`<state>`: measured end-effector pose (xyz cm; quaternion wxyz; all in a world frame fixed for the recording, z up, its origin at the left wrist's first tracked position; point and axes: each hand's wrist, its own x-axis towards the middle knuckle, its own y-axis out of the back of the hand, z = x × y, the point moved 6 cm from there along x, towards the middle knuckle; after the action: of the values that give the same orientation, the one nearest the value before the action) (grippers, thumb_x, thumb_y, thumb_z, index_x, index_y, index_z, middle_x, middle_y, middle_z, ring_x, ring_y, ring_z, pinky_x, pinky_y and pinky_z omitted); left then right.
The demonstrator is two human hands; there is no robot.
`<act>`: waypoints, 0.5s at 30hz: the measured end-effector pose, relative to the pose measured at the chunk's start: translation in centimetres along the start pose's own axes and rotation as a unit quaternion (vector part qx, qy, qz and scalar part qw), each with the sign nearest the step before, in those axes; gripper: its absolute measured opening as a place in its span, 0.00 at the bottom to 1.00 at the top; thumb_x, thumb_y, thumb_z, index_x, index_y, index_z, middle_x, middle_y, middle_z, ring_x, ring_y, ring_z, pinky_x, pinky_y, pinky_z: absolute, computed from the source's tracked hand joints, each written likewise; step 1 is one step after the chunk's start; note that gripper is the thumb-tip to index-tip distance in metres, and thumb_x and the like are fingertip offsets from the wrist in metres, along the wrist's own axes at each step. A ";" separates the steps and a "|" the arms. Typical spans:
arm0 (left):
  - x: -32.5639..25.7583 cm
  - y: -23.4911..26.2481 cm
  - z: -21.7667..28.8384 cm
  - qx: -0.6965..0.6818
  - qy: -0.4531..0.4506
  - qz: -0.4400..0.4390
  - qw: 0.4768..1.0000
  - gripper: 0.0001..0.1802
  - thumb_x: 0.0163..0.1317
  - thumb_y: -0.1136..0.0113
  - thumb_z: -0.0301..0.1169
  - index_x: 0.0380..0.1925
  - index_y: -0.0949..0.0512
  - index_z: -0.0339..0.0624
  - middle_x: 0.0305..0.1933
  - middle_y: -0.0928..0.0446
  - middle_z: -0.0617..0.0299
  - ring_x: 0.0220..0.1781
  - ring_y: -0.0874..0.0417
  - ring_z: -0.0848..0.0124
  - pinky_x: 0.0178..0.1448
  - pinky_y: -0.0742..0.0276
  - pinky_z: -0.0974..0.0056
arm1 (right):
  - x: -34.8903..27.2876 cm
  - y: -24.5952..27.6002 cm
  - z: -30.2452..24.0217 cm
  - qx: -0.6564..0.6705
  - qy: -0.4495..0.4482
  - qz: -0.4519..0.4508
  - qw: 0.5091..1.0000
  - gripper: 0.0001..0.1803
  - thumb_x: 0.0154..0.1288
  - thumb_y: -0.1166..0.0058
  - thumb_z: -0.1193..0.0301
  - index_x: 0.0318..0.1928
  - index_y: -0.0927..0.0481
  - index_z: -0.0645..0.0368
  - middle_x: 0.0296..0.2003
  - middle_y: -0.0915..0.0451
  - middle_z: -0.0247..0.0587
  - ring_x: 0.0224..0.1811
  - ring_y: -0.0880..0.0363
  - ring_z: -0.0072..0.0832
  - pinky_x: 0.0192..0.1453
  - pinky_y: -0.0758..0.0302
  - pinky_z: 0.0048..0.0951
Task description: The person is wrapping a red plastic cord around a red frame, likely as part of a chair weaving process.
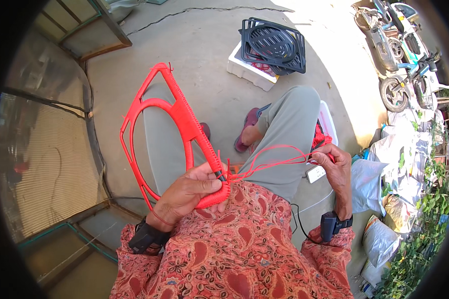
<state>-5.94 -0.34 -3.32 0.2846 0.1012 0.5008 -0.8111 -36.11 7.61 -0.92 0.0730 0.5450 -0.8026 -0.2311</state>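
Red frame (pixel 187 122), long axis pointing away and leftward, left hand (pixel 192 187) clasping near end, right hand (pixel 333 164) pinching cord (pixel 274 164)

Red frame (pixel 186 122), red paisley garment (pixel 249 239)

This place is looking like an outdoor yard; whether it is serving a home or a small workplace is hard to tell. Bare concrete ground (pixel 199 45) is stretching underfoot, 1 long crack (pixel 189 9) running across its far part. Hard sunlight (pixel 334 42) is striking a strip at the right, while shade is covering the middle. Beyond that strip, at least 2 scooters (pixel 382 47) are standing. Nearer, stuffed sacks (pixel 379 241) are lining the right side, with leafy plants (pixel 429 219) growing beside them. At the left, framed panels (pixel 92 37) and a tan ribbed sheet (pixel 55 154) are bordering the concrete.
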 end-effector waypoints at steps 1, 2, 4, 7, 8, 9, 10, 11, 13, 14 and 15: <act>0.0 0.1 -0.1 -0.001 -0.002 -0.006 1.000 0.18 0.61 0.40 0.31 0.48 0.32 0.38 0.32 0.23 0.53 0.26 0.18 0.61 0.30 0.22 0.62 | 0.0 0.0 -0.5 -0.001 0.001 -0.002 1.000 0.05 0.61 0.39 0.73 0.32 0.18 0.63 0.24 0.22 0.28 0.28 0.28 0.15 0.34 0.31 0.19; 0.0 0.1 -0.1 -0.003 -0.003 -0.006 1.000 0.18 0.61 0.40 0.31 0.48 0.32 0.38 0.32 0.23 0.53 0.26 0.18 0.61 0.30 0.22 0.62 | 0.0 0.3 -1.2 0.007 0.014 0.030 0.999 0.05 0.61 0.39 0.73 0.32 0.18 0.63 0.24 0.22 0.28 0.28 0.28 0.15 0.33 0.31 0.19; 0.0 0.0 0.0 0.003 0.003 -0.006 1.000 0.18 0.61 0.40 0.31 0.48 0.33 0.38 0.32 0.23 0.53 0.26 0.18 0.61 0.30 0.22 0.63 | 0.0 0.8 -2.1 0.013 0.027 0.061 0.998 0.05 0.61 0.39 0.73 0.32 0.18 0.63 0.24 0.22 0.28 0.28 0.28 0.14 0.33 0.31 0.18; 0.2 -0.1 0.2 -0.001 -0.002 -0.015 1.000 0.18 0.61 0.40 0.31 0.48 0.33 0.38 0.32 0.23 0.54 0.26 0.18 0.61 0.30 0.22 0.63 | -0.1 1.4 -2.7 0.002 0.028 0.091 0.995 0.05 0.61 0.39 0.73 0.33 0.18 0.63 0.25 0.22 0.28 0.28 0.28 0.14 0.34 0.31 0.17; 0.3 -0.1 0.2 -0.002 -0.002 -0.017 1.000 0.18 0.61 0.40 0.31 0.48 0.33 0.38 0.32 0.23 0.54 0.26 0.18 0.61 0.30 0.22 0.63 | -0.1 1.5 -2.7 -0.014 0.024 0.097 0.995 0.05 0.61 0.39 0.74 0.33 0.18 0.64 0.25 0.22 0.28 0.28 0.29 0.13 0.34 0.32 0.17; 0.4 -0.2 0.2 -0.003 0.002 -0.020 1.000 0.18 0.61 0.40 0.31 0.48 0.33 0.38 0.32 0.23 0.53 0.26 0.18 0.61 0.30 0.21 0.63 | -0.1 1.6 -2.7 -0.030 0.020 0.103 0.994 0.05 0.61 0.39 0.74 0.33 0.19 0.64 0.25 0.23 0.27 0.28 0.30 0.13 0.34 0.32 0.17; 0.3 -0.1 0.1 -0.003 0.005 -0.022 1.000 0.18 0.62 0.40 0.31 0.48 0.33 0.38 0.32 0.23 0.53 0.27 0.18 0.61 0.30 0.21 0.63 | 0.1 1.3 -2.5 -0.030 0.021 0.101 0.994 0.05 0.61 0.39 0.74 0.33 0.19 0.64 0.25 0.23 0.27 0.28 0.30 0.13 0.34 0.32 0.17; 0.3 0.0 0.0 -0.003 0.004 -0.021 1.000 0.18 0.62 0.40 0.31 0.48 0.33 0.38 0.32 0.23 0.53 0.27 0.18 0.61 0.30 0.21 0.63 | 0.4 1.0 -2.2 -0.032 0.023 0.103 0.994 0.05 0.62 0.39 0.74 0.33 0.19 0.64 0.25 0.23 0.26 0.28 0.30 0.13 0.34 0.32 0.17; 0.5 0.4 -0.3 -0.002 0.009 -0.026 1.000 0.18 0.62 0.41 0.31 0.48 0.34 0.38 0.32 0.23 0.53 0.27 0.18 0.61 0.30 0.20 0.62 | 0.9 0.6 -1.8 -0.036 0.024 0.104 0.994 0.06 0.62 0.39 0.73 0.32 0.19 0.64 0.24 0.24 0.26 0.28 0.31 0.12 0.33 0.32 0.17; 0.5 0.4 -0.3 -0.003 0.009 -0.028 1.000 0.18 0.62 0.41 0.31 0.48 0.34 0.38 0.32 0.23 0.53 0.27 0.18 0.61 0.30 0.20 0.62 | 1.1 0.6 -1.6 -0.029 0.013 0.110 0.993 0.06 0.62 0.39 0.73 0.32 0.19 0.63 0.24 0.24 0.25 0.28 0.31 0.12 0.33 0.32 0.17; 0.5 0.3 -0.3 -0.003 0.011 -0.026 1.000 0.18 0.62 0.41 0.31 0.48 0.34 0.38 0.32 0.23 0.52 0.28 0.17 0.61 0.30 0.20 0.62 | 1.3 0.7 -1.5 -0.021 0.003 0.115 0.993 0.07 0.62 0.39 0.72 0.32 0.19 0.63 0.24 0.25 0.24 0.28 0.32 0.12 0.33 0.33 0.17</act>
<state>-6.24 -0.34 -3.96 0.2584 0.0959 0.5083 -0.8159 -36.65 6.22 0.53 0.1130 0.4482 -0.8545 -0.2368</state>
